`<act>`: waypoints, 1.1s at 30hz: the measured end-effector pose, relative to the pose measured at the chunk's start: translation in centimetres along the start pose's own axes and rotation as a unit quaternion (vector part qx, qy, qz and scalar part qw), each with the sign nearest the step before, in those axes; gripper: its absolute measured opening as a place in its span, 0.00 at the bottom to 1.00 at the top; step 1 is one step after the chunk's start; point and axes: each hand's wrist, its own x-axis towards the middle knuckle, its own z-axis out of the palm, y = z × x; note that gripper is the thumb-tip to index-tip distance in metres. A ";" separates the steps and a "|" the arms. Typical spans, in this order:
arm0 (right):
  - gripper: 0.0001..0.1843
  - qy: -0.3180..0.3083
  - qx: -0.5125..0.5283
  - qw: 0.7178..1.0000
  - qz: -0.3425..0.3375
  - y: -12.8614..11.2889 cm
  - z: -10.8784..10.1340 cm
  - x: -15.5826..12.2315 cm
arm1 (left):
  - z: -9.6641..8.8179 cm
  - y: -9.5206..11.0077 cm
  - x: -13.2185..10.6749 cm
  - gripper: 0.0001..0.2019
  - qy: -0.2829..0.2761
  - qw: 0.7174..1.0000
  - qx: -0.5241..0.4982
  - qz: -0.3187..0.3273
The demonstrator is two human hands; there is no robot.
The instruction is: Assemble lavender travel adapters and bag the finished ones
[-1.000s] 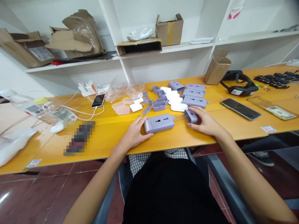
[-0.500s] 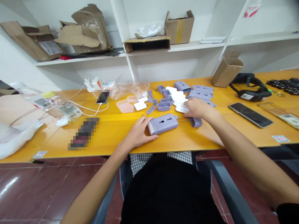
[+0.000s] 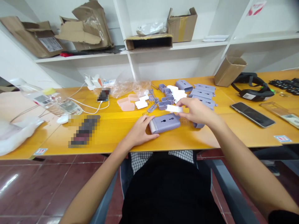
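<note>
right hand (image 3: pixel 195 112) pinching white plastic piece (image 3: pixel 174 108), left hand (image 3: pixel 138 131) open on lilac casing (image 3: pixel 164 123) (slotted top)

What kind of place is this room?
It looks like a small workshop or assembly room: lilac plastic casings and springs lie sorted on a yellow table, with opened cardboard boxes on white shelves.

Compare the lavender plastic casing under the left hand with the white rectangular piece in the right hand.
The lavender plastic casing is larger and boxier, with dark slots on top; the white rectangular piece is smaller and thinner. The casing lies under the left hand; the piece is pinched in the right hand. Both are rectangular.
</note>
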 end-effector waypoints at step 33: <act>0.14 0.001 0.168 0.985 -0.030 -0.9 2.8 -2.3 | -0.1 -0.5 0.0 0.35 0.008 0.999 -0.014 0.046</act>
